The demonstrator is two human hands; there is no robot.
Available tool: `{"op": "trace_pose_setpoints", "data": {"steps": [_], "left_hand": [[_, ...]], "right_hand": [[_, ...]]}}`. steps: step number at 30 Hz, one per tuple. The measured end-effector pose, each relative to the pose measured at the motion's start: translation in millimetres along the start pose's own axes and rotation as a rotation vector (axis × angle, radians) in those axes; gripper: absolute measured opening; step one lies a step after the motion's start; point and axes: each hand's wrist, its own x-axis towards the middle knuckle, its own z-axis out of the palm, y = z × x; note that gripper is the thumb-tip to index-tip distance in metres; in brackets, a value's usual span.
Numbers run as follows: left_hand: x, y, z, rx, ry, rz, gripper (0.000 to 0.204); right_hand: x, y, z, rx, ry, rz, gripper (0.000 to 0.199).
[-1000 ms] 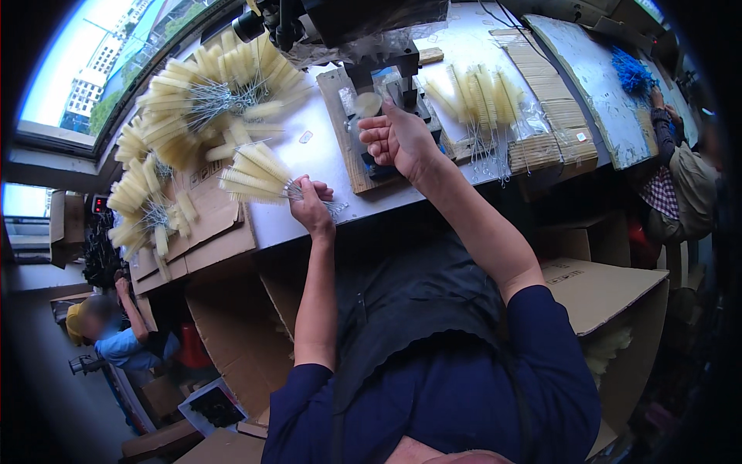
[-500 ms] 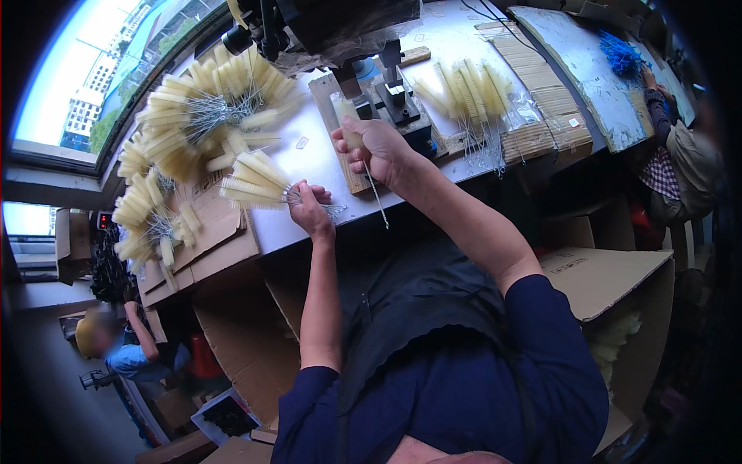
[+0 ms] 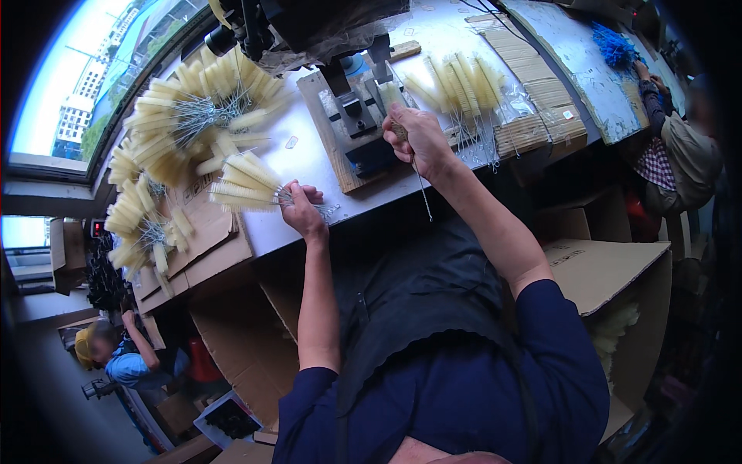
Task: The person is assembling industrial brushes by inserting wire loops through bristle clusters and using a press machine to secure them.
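My left hand (image 3: 304, 209) is closed round the wire stems of a fanned bunch of bottle brushes (image 3: 247, 184) with pale yellow bristles. Their looped wire ends stick out past my fingers. A single bottle brush (image 3: 391, 94) is gripped in my right hand (image 3: 420, 139) by its bristled part, its twisted wire stem slanting down toward me. This hand is at the right side of the black metal fixture (image 3: 354, 116) of a bench machine. Whether the brush touches the fixture I cannot tell.
A large heap of brushes (image 3: 166, 127) lies on the left of the table, partly on cardboard (image 3: 205, 251). Another pile of brushes (image 3: 464, 85) rests right of the machine. An open carton (image 3: 610, 278) stands at my right. Co-workers sit at both sides, one near blue brushes (image 3: 614, 46).
My right hand has carried its brush rightward, from the left of the fixture to its right side. My left hand keeps its bunch in nearly the same place. The view has shifted slightly.
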Motion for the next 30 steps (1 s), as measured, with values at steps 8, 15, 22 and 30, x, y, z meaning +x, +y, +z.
{"op": "trace_pose_setpoints", "data": {"steps": [8,15,22,30], "left_hand": [[5,3,5,0.009,-0.002,0.019,0.018],[7,-8,7,0.054,0.027,-0.011,0.023],[0,5,4,0.136,0.025,0.005,0.039],[-1,-1,4,0.322,0.019,0.01,0.043]], "right_hand": [[13,-24,-3,0.011,-0.01,0.095,0.031],[28,-22,-18,0.04,-0.076,0.184,0.024],[41,-27,-48,0.102,-0.202,0.243,0.024],[51,-33,-54,0.142,-0.268,0.296,0.029]]}}
